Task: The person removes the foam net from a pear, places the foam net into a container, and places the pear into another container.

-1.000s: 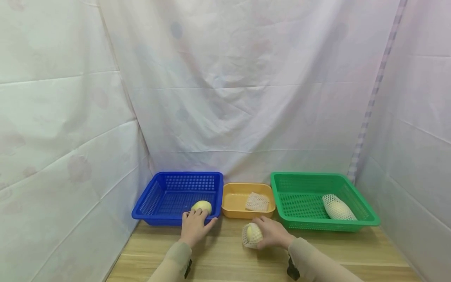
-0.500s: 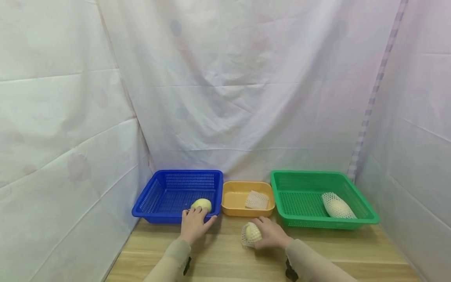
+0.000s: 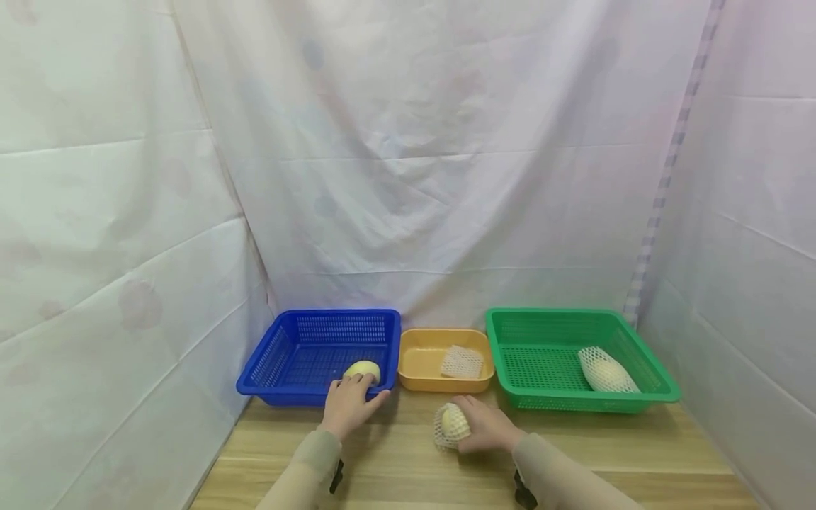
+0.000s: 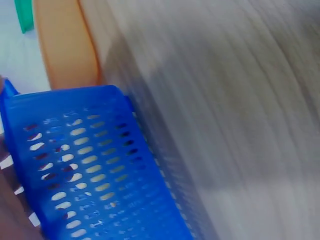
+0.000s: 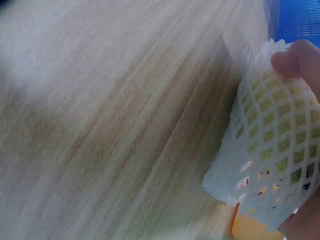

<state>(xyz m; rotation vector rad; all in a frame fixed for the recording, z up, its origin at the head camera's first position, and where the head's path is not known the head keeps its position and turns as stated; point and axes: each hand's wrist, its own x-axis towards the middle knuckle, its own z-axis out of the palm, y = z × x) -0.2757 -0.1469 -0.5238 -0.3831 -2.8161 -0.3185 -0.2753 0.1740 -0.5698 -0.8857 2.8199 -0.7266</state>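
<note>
Right grip [image 3: 487, 425] was curled round a speckled yellow-green fruit [image 3: 455, 421] in a loose white foam net [image 5: 220, 182], bottom centre of the head view. Left grip [image 3: 347, 407] sat over a bare pale fruit [image 3: 365, 369] in the blue basket [image 3: 315, 358], lower left; couldn't tell if it pinched.

A wood-grain table [image 3: 395, 474] carries a blue basket [image 3: 319, 358], orange tray [image 3: 421, 361] and green basket [image 3: 542, 365].

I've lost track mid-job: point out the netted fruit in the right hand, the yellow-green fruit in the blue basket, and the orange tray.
Netted fruit [image 5: 280, 127], right wrist view, middle of its netted side.
Yellow-green fruit [image 3: 365, 367], head view, its top.
Orange tray [image 3: 444, 384], head view, its front wall.
</note>
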